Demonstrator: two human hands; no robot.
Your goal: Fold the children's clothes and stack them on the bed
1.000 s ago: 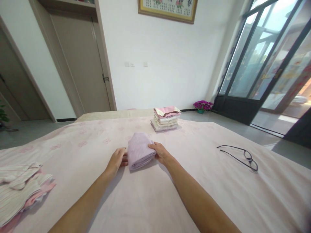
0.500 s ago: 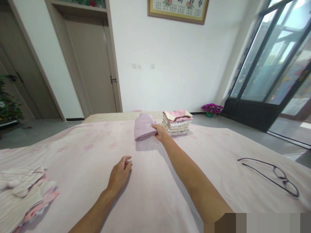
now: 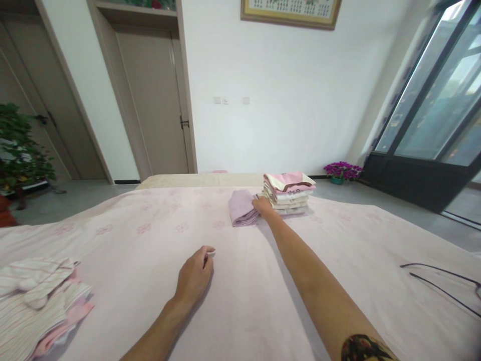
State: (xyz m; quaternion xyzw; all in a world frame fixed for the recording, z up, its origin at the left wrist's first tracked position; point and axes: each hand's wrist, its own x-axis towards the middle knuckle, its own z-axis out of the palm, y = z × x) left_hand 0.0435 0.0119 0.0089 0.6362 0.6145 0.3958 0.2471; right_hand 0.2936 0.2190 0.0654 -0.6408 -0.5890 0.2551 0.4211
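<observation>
My right hand (image 3: 264, 205) reaches far forward, its fingers closed on the right edge of a folded lilac ribbed garment (image 3: 241, 206). This garment rests on the pink-white bed sheet (image 3: 150, 271), just left of a neat stack of folded clothes (image 3: 288, 193). The stack has a pink and cream piece on top and white and cream layers beneath. My left hand (image 3: 194, 275) rests lower on the sheet, its fingers loosely bent and a gap showing by the thumb. I see no garment in it; its lower fingers are partly hidden.
At the left edge lies a loose pile of striped and pink clothes (image 3: 45, 306). Dark-framed glasses (image 3: 443, 271) lie on the sheet at the right, partly out of view. Beyond the bed are a door (image 3: 154, 100), a wall and purple flowers (image 3: 342, 170).
The lilac garment has come down flatter onto the sheet, slightly nearer the stack, with my right hand still on its edge. My view has turned left. My left hand has barely moved.
</observation>
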